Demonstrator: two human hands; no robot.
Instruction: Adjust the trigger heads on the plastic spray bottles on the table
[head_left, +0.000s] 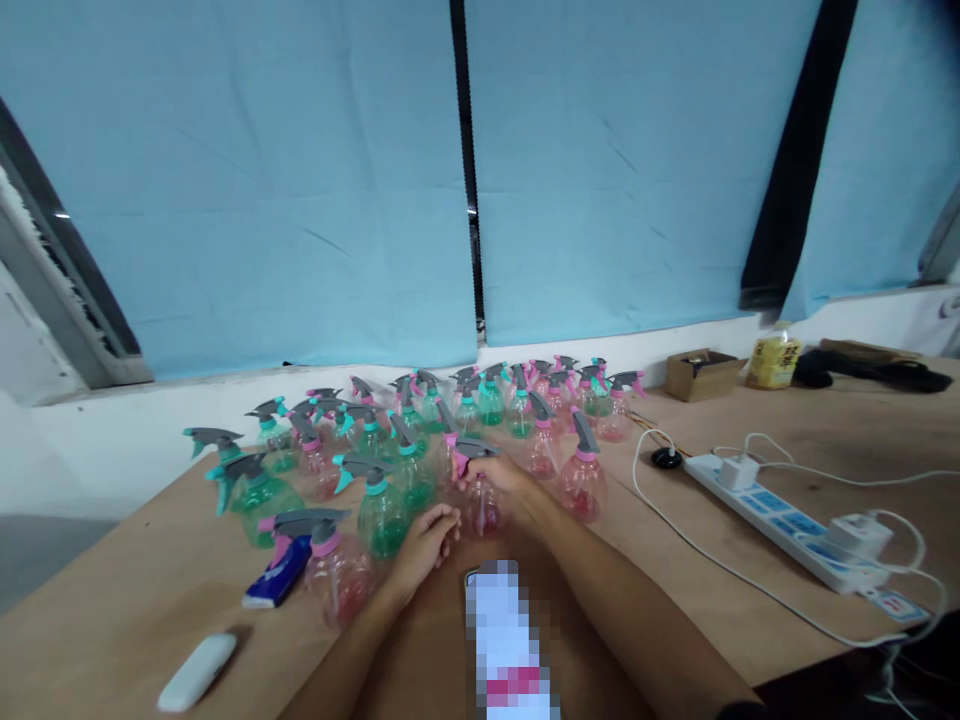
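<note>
Phone [501, 625] nearest, your right grip [491, 472] clasps a spray bottle [486, 514], left grip [429, 540] loose; swinging sideways could topple neighbouring bottles [384, 525].

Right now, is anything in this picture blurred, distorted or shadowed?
Head view: coarse pixel blocks cover what looks like a smartphone; head view: the white oblong case casts a soft shadow on the wooden table; head view: the black strip at right leans outward, perhaps from wide-angle distortion; head view: the rearmost spray bottles look slightly soft.

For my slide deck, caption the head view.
Right hand gripping a pink trigger spray bottle, left hand loosely curled nearby.
</note>
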